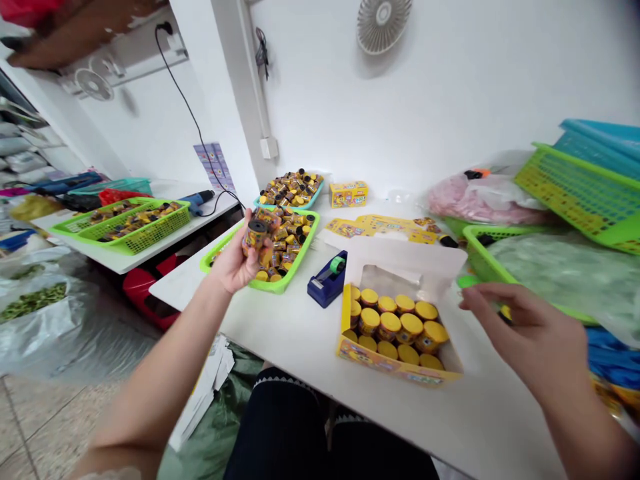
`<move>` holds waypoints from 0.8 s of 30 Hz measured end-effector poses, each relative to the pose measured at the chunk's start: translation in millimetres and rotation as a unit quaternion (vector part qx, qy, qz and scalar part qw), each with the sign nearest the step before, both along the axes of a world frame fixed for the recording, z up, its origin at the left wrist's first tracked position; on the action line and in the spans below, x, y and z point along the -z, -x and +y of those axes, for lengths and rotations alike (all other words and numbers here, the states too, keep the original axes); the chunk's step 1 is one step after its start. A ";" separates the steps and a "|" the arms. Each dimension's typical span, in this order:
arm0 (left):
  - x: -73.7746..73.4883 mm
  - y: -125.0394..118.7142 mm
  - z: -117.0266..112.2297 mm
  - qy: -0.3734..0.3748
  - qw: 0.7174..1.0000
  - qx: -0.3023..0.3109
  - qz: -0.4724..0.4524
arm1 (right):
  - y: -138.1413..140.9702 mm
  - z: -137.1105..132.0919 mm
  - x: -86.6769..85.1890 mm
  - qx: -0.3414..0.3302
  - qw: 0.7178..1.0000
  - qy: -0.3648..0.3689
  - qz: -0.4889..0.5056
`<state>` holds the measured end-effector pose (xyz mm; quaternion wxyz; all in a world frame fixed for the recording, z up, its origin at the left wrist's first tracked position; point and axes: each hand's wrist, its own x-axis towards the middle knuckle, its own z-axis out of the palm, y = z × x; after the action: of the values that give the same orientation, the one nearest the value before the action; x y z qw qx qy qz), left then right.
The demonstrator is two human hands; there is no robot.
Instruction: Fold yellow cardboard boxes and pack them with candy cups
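Note:
My left hand (239, 261) is closed around small yellow printed tubs (257, 235), the nearest with its black end facing up; I cannot tell how many it holds. It hovers over a green basket (286, 283) heaped with similar tubs. To the right stands an open yellow cardboard box (400, 368) with its white flap raised, packed with rows of upright yellow-lidded tubs (389, 325). Just right of that box, my right hand (530, 333) has thumb and forefinger brought together beside a bright green round thing (467, 281). Whether anything is pinched there is unclear.
A blue tape dispenser (327, 280) sits left of the box. Behind are flat yellow cartons (385, 228), a closed yellow box (349, 195) and a blue basket of tubs (293, 189). Stacked baskets (575, 193) and plastic bags crowd the right. Another table (100, 247) stands left.

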<state>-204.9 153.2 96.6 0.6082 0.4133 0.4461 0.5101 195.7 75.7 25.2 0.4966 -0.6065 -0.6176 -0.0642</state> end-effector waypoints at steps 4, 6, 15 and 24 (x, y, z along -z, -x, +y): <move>20.5 -51.8 -54.2 0.108 0.924 0.145 -0.336 | 73.3 -27.3 -41.6 -0.278 0.952 0.066 0.112; 31.7 -71.8 -72.5 0.169 0.885 0.198 -0.387 | 104.4 -36.3 -54.4 -0.352 0.920 0.108 0.136; 49.5 -94.4 -90.3 0.177 0.849 0.241 -0.436 | 138.8 -25.6 -43.8 -0.373 0.881 0.122 0.263; 49.8 -83.1 -89.2 0.182 0.825 0.208 -0.492 | 91.0 -31.4 -48.6 -0.271 0.934 0.216 0.089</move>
<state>-121.8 64.0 46.8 0.9030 0.0726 0.0752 0.4168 104.6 44.3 73.8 0.4054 -0.5116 -0.7109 0.2619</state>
